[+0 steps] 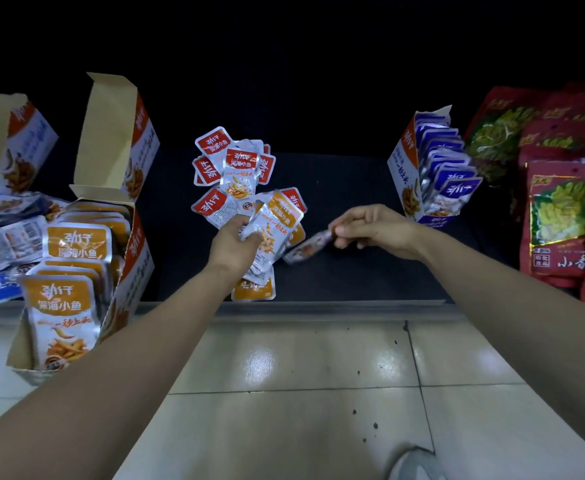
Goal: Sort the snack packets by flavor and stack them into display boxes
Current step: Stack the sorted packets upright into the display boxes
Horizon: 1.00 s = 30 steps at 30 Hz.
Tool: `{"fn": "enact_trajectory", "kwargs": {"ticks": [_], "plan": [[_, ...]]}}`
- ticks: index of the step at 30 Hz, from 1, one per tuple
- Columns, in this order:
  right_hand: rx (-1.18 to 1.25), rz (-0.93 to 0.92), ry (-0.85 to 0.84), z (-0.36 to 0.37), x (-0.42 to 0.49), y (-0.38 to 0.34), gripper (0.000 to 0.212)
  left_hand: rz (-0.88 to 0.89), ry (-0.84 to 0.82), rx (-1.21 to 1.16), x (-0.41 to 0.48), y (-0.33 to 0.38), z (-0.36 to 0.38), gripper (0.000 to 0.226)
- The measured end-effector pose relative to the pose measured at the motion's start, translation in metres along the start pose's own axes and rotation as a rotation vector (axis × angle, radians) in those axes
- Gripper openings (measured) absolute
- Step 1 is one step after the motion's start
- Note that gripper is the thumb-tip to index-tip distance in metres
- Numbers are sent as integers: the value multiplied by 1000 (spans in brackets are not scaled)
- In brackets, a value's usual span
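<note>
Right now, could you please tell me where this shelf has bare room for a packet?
Bare shelf lies between the loose pile and the blue box, behind the right hand. Crowded: around the orange box at left and the red bags at right.

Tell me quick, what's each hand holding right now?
Left hand: grips a bunch of packets, orange one on top.
Right hand: pinches one blurred packet, flavor unclear.

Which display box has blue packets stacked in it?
The right-hand box, beside the big red bags: blue packets stand in a row inside. The front-left box holds orange packets.
</note>
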State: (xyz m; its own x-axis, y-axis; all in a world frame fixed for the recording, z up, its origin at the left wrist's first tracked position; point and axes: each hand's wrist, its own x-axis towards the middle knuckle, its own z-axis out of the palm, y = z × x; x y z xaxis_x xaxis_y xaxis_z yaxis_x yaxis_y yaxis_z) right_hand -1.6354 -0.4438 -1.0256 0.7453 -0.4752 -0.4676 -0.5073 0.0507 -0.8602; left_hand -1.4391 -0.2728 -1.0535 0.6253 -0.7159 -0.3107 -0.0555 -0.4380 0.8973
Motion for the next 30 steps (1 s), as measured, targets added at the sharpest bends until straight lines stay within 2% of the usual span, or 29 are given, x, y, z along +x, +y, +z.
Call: {"fn": "enact_trajectory", "kwargs": {"ticks": [3, 7, 12, 17, 18, 20, 22, 23, 26, 30], "plan": [[0, -2, 33, 0, 2, -3, 18, -44, -95, -13, -5, 0, 2, 13], [-46, 110, 73, 13, 8, -9, 23, -74, -218, -78, -14, 10, 14, 15], [83, 31, 251, 27, 18, -5, 25, -39, -247, -128, -22, 16, 27, 24], [119, 6, 331, 28, 16, 4, 30, 95, -200, 68, -15, 10, 33, 37], [41, -14, 365, 26, 16, 8, 35, 115, -185, 74, -15, 11, 35, 38], [-56, -65, 344, 21, 14, 15, 59, 205, -145, 117, -13, 13, 40, 37], [80, -122, 216, 17, 11, 19, 76, 314, -115, 194, -11, 17, 46, 35], [119, -148, 180, 17, 9, 21, 71, 353, -96, 234, -11, 18, 49, 35], [111, -184, 215, 16, 4, 26, 34, 424, -38, 310, -10, 18, 55, 35], [114, -189, 260, 12, 5, 36, 28, 379, 51, 333, -4, 6, 55, 45]]}}
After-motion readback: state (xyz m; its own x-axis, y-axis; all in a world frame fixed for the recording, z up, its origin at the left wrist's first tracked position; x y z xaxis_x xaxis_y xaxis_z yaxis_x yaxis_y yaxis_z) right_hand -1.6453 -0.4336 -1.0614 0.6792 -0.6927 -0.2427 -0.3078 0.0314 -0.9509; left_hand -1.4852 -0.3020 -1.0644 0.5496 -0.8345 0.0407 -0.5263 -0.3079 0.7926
